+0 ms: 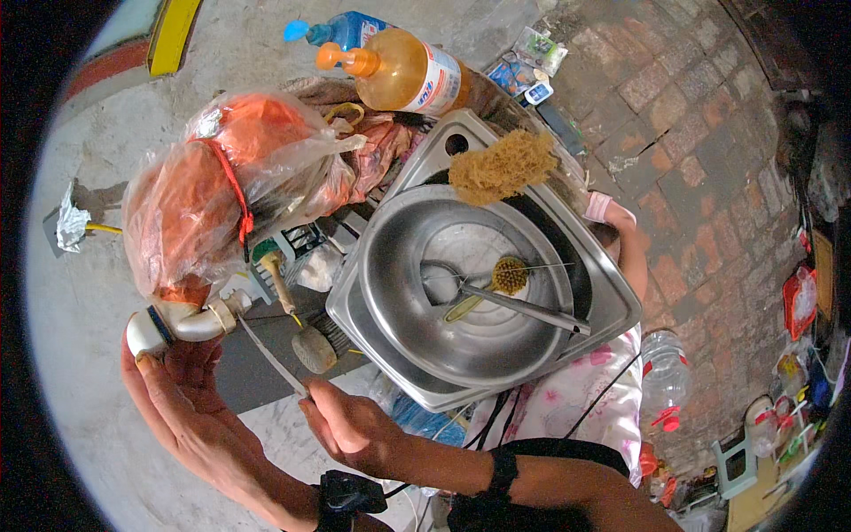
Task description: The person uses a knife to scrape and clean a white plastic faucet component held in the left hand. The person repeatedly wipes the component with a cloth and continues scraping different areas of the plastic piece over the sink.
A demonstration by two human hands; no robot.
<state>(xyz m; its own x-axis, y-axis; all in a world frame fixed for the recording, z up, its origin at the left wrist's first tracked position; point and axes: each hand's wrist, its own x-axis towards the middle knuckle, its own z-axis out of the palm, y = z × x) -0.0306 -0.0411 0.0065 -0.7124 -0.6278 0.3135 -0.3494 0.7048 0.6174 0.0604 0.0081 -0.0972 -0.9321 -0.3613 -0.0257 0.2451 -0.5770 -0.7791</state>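
Note:
My left hand (182, 386) is wrapped around a pale plastic drain pipe elbow (191, 325) with a dark ring near its bend. In my right hand (347, 426) is a thin flat metal blade (270, 356); its far end meets the mouth of the elbow. Behind the pipe bulges an orange bundle in clear plastic (235, 182), tied with red string. To the right, a steel sink (443, 396) carries a round metal basin (390, 293). A ladle (523, 309) and a round yellowish scrubber (509, 275) lie inside the basin. Brown fibre scrubbing material (503, 167) rests over the sink's far rim.
An orange pump bottle (412, 71) and a blue one (350, 31) stand beyond the sink. A brush with a wooden handle (279, 282) is beside the pipe. A bare limb with a pink cuff (628, 244) shows beside the sink. A clear plastic jug (665, 377) sits on the brick floor.

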